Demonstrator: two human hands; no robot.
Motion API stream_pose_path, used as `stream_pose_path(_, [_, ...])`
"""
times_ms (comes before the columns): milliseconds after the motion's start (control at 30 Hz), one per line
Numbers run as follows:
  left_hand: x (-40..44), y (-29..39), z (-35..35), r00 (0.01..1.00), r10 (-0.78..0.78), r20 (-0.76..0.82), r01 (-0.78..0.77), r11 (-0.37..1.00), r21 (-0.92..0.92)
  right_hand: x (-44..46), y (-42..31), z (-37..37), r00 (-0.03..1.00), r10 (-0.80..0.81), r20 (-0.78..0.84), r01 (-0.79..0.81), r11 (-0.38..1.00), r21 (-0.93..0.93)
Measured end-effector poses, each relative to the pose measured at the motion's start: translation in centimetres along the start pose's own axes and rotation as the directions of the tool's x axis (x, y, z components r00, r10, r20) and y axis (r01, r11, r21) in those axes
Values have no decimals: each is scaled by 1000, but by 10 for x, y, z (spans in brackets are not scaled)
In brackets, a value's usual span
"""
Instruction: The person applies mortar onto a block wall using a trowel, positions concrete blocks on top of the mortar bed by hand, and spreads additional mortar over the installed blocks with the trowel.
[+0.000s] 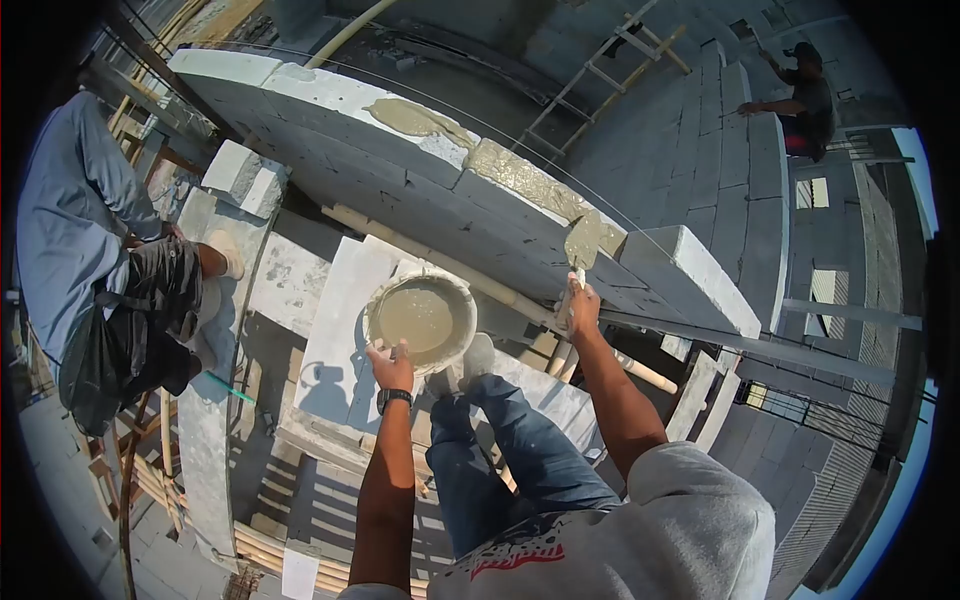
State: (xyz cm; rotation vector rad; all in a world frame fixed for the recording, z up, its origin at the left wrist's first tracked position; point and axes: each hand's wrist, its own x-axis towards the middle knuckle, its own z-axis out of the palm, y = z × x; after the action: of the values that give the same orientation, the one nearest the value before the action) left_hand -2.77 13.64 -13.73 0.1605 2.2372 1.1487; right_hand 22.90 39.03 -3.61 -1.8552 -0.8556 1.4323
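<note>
My right hand (580, 305) is wrapped round the handle of a trowel (582, 243), whose mortar-coated blade lies at the top of the block wall (400, 165). Wet mortar (525, 180) covers a stretch of the wall's top, with a smoother patch further left. In my left hand (391, 368) is the near rim of a round bucket (468, 345); the fingers curl over the edge. Grey, soupy mortar fills much of the bucket, which is held above pale boards by my feet.
A string line (470, 120) runs along the wall top. At left, a person in a blue shirt (75, 220) sits on a plank (210, 450) near cut blocks (245, 178). Another person (805, 100) is at a far wall. A wooden ladder (590, 85) leans behind; bamboo poles (450, 270) run below.
</note>
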Motion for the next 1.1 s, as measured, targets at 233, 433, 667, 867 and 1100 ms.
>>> stream_pose_path(233, [-2, 1, 2, 1000, -11, -11, 12, 996, 84, 15, -13, -12, 996, 54, 65, -54, 998, -11])
stream_pose_path(433, [17, -48, 13, 999, 24, -24, -21, 993, 115, 40, 3, 12, 964, -225, 143, 267, 814, -515])
stream_pose_path(667, [36, -82, 18, 998, -40, -42, 41, 999, 24, 46, 4, -33, 972, -221, 78, 214, 698, -683])
stream_pose_path(867, [26, -59, 14, 996, -35, -84, 48, 986, 159, 54, 11, -85, 970, -245, -6, 189, 764, -617])
stream_pose_path(1100, [19, -52, 13, 998, -48, -36, 47, 999, -22, 42, 16, -79, 996, -16, -89, 7, 994, -108])
